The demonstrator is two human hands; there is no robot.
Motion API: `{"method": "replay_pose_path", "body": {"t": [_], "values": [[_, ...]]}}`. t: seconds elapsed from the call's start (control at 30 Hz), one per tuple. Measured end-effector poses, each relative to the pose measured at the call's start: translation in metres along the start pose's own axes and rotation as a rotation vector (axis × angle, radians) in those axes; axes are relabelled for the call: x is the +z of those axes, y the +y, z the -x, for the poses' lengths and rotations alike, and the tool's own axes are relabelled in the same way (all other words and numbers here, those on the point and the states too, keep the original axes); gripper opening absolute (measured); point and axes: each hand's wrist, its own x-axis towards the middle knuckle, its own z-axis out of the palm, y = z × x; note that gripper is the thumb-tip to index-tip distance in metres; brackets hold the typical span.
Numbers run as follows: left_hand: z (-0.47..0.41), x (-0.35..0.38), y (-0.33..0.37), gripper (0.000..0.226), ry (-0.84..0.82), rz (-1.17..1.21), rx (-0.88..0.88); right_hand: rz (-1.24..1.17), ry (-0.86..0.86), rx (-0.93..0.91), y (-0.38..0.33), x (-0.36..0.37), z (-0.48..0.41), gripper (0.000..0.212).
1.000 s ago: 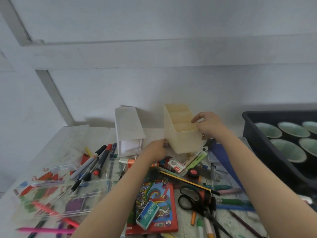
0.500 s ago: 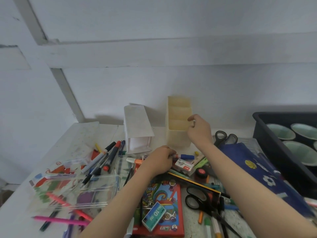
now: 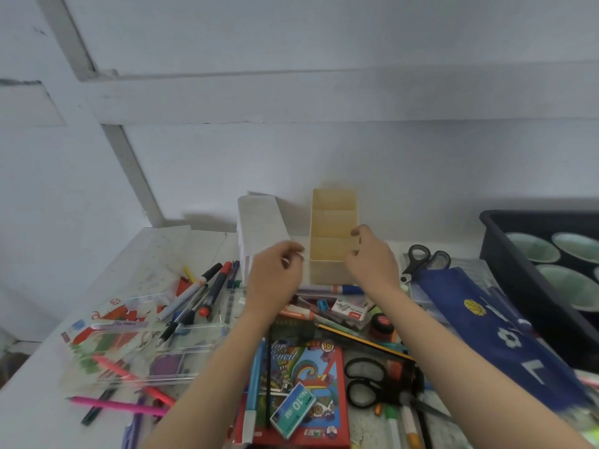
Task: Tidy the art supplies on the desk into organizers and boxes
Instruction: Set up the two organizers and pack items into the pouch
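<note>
Since half a second ago the cream organizer (image 3: pixel 334 222) has ended up upright against the wall at centre frame. My left hand (image 3: pixel 275 277) has come up off the clutter and sits just beside the organizer's left side. My right hand (image 3: pixel 372 257) pinches the front right corner between thumb and fingers. The left hand's fingers are curled and blurry, so I honestly can't tell if anything small is in it.

What worries me: the organizer is tall and narrow, and a blue-tipped marker (image 3: pixel 337 290) lies right along its front base. If the foot is partly on that pen, I reckon it rocks or tips forward the moment I let go or drop stuff into the front slot.

Containers, big to small:
- The table (image 3: pixel 181 251) itself is carrying everything, mostly loose pens.
- The black tray (image 3: pixel 499 254) at the right edge holds pale green bowls (image 3: pixel 531 251).
- The blue pencil case (image 3: pixel 486 325) lies flat, contents hidden.
- The clear case (image 3: pixel 162 351) at lower left has something purple inside, with pens lying across it.
- The white box (image 3: pixel 259 228) is left of the organizer; I can't see inside it.
- The organizer's compartments look empty so far.
</note>
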Motion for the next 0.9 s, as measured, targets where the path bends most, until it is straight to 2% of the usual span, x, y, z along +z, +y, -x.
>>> {"method": "replay_pose_path", "body": {"t": [0.1,0.17,0.27,0.3,0.37,0.43,0.47,0.57,0.67,0.77,0.83,0.9], "values": [[-0.022,-0.026,-0.005,0.022,0.292,0.024,-0.111,0.016,0.142,-0.047,-0.008,-0.005,0.002,0.052],[-0.037,-0.040,-0.013,0.029,0.322,0.104,-0.303,-0.056,0.190,-0.160,-0.018,-0.006,0.001,0.050],[-0.050,-0.051,-0.021,0.035,0.316,0.104,-0.461,-0.172,0.085,-0.342,-0.041,0.001,0.000,0.042],[-0.053,-0.053,-0.024,0.039,0.273,0.032,-0.481,-0.208,0.038,-0.365,-0.049,0.004,0.000,0.041],[-0.058,-0.054,-0.025,0.050,0.062,-0.091,-0.567,-0.263,-0.036,-0.355,-0.062,0.014,-0.001,0.040],[-0.059,-0.054,-0.026,0.053,-0.131,-0.013,-0.684,-0.324,-0.108,-0.285,-0.072,0.024,-0.001,0.040],[-0.057,-0.054,-0.025,0.049,-0.154,0.061,-0.722,-0.351,-0.146,-0.238,-0.076,0.028,-0.002,0.040],[-0.055,-0.056,-0.027,0.025,-0.058,0.125,-0.683,-0.338,-0.266,-0.127,-0.081,0.039,-0.004,0.043],[-0.052,-0.060,-0.025,0.024,-0.003,0.176,-0.634,-0.303,-0.361,-0.058,-0.085,0.046,-0.005,0.046],[-0.047,-0.057,-0.012,0.024,-0.085,0.135,-0.458,-0.300,-0.365,0.023,-0.087,0.047,-0.010,0.050],[-0.043,-0.054,-0.002,0.010,-0.109,0.054,-0.339,-0.345,-0.351,0.095,-0.087,0.045,-0.013,0.050],[-0.038,-0.049,0.005,0.025,-0.061,-0.109,-0.203,-0.452,-0.326,0.159,-0.088,0.042,-0.016,0.045]]}}
